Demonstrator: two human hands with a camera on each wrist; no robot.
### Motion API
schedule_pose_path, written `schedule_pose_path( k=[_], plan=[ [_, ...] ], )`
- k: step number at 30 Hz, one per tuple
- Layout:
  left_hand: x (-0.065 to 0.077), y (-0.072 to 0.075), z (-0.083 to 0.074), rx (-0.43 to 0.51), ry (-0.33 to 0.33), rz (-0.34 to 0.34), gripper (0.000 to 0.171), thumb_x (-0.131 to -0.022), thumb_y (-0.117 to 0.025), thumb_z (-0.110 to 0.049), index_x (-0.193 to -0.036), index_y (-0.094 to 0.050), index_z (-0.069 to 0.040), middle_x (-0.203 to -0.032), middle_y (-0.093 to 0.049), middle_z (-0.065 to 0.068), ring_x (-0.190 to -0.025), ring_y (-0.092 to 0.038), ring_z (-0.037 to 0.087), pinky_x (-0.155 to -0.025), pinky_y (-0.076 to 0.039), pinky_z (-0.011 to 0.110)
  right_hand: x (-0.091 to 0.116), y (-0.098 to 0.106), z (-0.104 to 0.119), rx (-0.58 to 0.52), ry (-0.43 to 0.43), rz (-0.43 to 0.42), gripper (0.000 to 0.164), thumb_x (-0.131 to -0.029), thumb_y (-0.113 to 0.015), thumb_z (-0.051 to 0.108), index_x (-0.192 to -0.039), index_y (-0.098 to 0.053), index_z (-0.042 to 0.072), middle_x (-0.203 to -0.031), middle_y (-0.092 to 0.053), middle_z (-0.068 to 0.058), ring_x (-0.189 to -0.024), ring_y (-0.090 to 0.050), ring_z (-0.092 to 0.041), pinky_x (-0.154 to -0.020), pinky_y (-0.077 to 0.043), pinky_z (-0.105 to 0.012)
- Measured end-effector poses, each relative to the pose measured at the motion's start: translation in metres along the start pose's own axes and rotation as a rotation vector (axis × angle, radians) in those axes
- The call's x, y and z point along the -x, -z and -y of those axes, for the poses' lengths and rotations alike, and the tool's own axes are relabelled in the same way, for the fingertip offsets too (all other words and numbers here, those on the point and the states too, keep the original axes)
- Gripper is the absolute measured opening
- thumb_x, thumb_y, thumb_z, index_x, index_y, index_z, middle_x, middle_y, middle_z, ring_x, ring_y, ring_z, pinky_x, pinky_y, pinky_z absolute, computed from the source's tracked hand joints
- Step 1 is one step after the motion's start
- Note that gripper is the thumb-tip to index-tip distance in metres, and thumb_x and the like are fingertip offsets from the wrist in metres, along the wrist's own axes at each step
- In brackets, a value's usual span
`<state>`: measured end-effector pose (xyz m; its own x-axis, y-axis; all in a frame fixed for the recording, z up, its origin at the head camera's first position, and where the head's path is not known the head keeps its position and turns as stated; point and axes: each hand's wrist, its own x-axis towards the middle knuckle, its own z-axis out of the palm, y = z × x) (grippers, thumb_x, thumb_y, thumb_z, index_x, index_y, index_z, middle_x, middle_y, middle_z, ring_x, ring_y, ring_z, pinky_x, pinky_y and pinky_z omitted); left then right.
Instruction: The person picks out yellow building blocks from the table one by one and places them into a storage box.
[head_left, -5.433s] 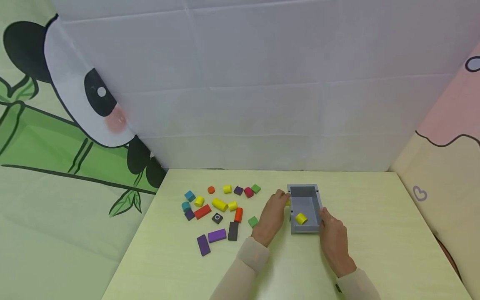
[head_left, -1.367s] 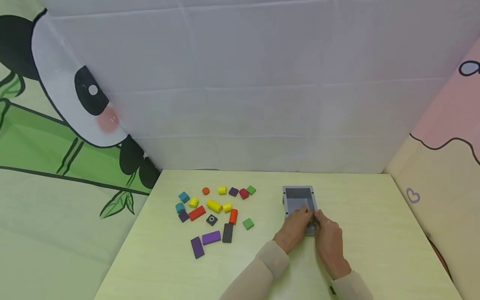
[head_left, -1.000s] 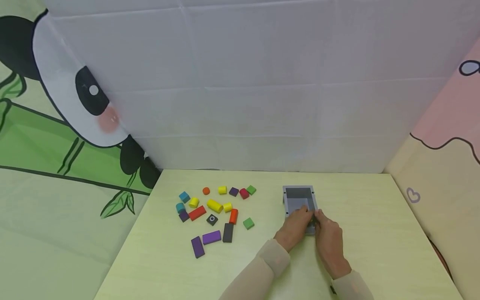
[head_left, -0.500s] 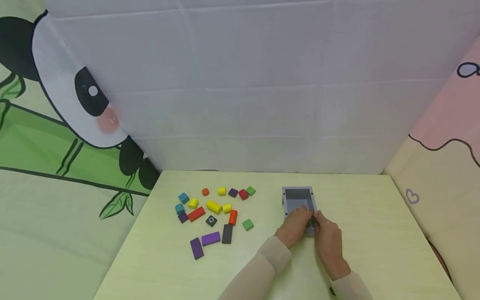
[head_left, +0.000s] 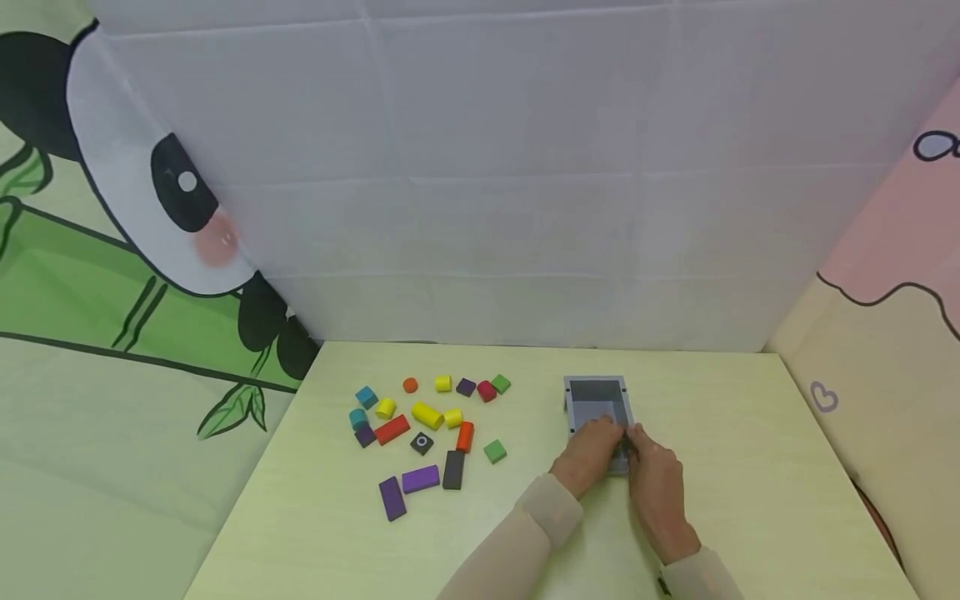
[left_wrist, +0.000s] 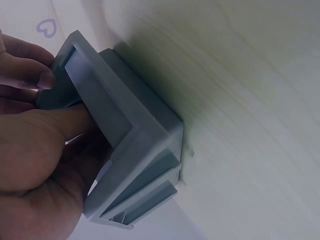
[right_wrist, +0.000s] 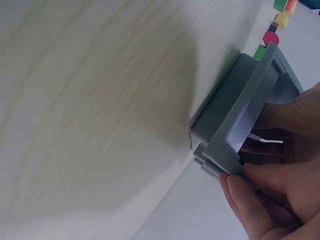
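A grey rectangular box [head_left: 596, 380] with raised walls sits on the table in the head view. My left hand [head_left: 589, 454] reaches over its near end, with fingertips down inside. The left wrist view shows the left hand's [left_wrist: 45, 160] thumb inside the box; whatever the fingertips hold is hidden. My right hand [head_left: 660, 496] is at the box's right edge. In the right wrist view, the right hand's [right_wrist: 260, 195] thumb and fingers pinch the rim of the grey box [right_wrist: 225, 107]. No yellow block shows inside the box now.
Left of the box lie several scattered small blocks, among them a yellow cylinder [head_left: 427, 415], a red block [head_left: 392, 429], a dark block [head_left: 453, 470], purple blocks [head_left: 421, 479] and a green block [head_left: 495, 452]. A cloth backdrop [head_left: 525, 208] stands behind the table.
Since the oldest frame, my left hand has moved from the box's left edge to its inside, over the spot where a yellow block lay. In the last second both hands stay nearly still.
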<state>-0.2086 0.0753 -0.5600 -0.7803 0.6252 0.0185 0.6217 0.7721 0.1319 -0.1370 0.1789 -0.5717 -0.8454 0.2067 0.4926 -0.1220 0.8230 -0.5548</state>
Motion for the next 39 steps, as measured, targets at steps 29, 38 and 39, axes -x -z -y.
schedule_pose_path(
  k=[29, 38, 39],
  plan=[
    [0.016, 0.022, 0.007, 0.023, -0.025, 0.001, 0.018, -0.101, -0.067, -0.006, -0.114, -0.075, -0.016, -0.108, -0.072, -0.001, -0.096, -0.066, 0.008, -0.084, -0.055, 0.019, 0.002, -0.001, 0.002, 0.003, -0.037, 0.025, 0.028, -0.090, -0.072, -0.014, -0.118, -0.074, -0.010, -0.104, -0.072, -0.035, -0.053, -0.054, -0.022, -0.040, -0.040, -0.037],
    [0.023, 0.035, 0.018, 0.060, -0.016, -0.056, 0.032, -0.100, -0.071, -0.005, -0.130, -0.073, -0.014, -0.129, -0.071, -0.002, -0.121, -0.065, 0.010, -0.106, -0.051, 0.019, 0.000, 0.000, 0.000, 0.009, -0.042, 0.036, 0.027, -0.093, -0.070, -0.011, -0.120, -0.073, -0.010, -0.094, -0.072, -0.035, -0.052, -0.047, -0.020, -0.040, -0.038, -0.037],
    [0.023, 0.036, 0.020, 0.062, -0.026, -0.075, 0.032, -0.099, -0.072, -0.004, -0.129, -0.073, -0.013, -0.129, -0.071, -0.001, -0.120, -0.065, 0.011, -0.107, -0.051, 0.020, 0.000, 0.000, 0.001, 0.009, -0.043, 0.040, 0.027, -0.093, -0.070, -0.011, -0.120, -0.073, -0.010, -0.095, -0.072, -0.035, -0.052, -0.046, -0.020, -0.040, -0.037, -0.037]
  ],
)
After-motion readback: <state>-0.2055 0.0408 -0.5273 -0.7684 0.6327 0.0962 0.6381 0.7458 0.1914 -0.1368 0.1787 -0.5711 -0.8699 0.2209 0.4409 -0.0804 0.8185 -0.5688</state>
